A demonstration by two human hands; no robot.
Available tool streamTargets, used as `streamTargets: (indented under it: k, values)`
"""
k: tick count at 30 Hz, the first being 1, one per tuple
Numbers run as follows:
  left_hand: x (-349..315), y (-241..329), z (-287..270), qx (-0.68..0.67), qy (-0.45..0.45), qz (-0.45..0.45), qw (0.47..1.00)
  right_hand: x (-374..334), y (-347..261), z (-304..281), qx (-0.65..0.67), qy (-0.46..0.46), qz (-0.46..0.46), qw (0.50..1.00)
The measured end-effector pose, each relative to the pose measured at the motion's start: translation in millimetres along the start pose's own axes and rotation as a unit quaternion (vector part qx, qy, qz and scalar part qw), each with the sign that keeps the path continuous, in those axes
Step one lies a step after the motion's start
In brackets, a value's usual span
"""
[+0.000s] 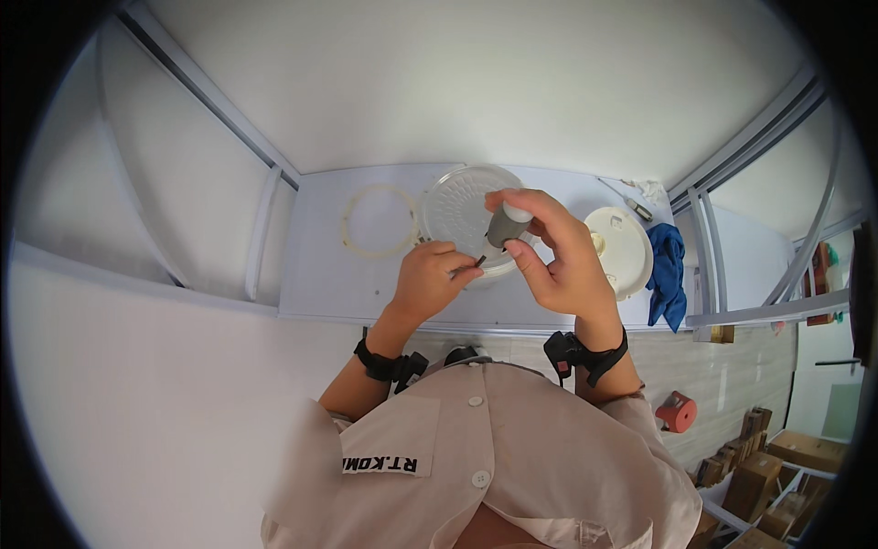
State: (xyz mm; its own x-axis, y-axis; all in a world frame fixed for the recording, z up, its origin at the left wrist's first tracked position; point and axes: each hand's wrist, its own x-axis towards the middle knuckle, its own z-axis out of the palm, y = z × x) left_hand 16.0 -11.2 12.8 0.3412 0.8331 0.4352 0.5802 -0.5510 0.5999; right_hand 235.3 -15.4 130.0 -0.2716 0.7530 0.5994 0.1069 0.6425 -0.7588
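Observation:
My right hand (pixel 558 252) is wrapped round the grey handle of a screwdriver (pixel 505 226), its pale rounded end up and the tool tilted. My left hand (pixel 430 279) is closed, thumb and fingers pinching a small dark piece (pixel 480 262) just below the screwdriver's lower end. Whether the screwdriver tip touches that piece I cannot tell. Beneath and behind both hands lies a round clear, ribbed cover (pixel 457 203), its near right part hidden by my hands. A thin cream-coloured ring (pixel 346 222) lies flat to its left.
Right of my right hand is a round white base (pixel 626 261), partly hidden by the hand. Beside it lies a crumpled blue cloth (pixel 669 279). Another screwdriver (pixel 637 209) rests at the table's back right. A metal frame (pixel 718 247) stands beyond the table (pixel 315 274).

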Motion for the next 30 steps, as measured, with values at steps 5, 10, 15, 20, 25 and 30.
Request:
streamTargets:
  k: [5,10,15,20,25,30]
  values:
    - [1,2,-1,0.021,-0.002,0.008,1.000,8,4,0,-0.048,0.014,-0.102,0.994]
    - [0,2,1,-0.007,0.017,0.019,1.000,-2,11,2,-0.078,0.042,-0.096,0.991]
    - [-2,-2,1,-0.008,-0.004,0.005,1.000,3,-4,-1,0.002,0.026,-0.016,1.000]
    - [0,-1,-1,-0.010,-0.014,-0.003,1.000,9,-3,-2,-0.070,0.027,-0.087,0.993]
    - [-1,0,1,-0.022,-0.002,-0.009,1.000,4,-8,-1,-0.152,0.059,-0.071,0.984]
    - [-1,1,-1,-0.011,-0.004,-0.008,1.000,7,-13,-1,-0.111,0.033,-0.048,0.992]
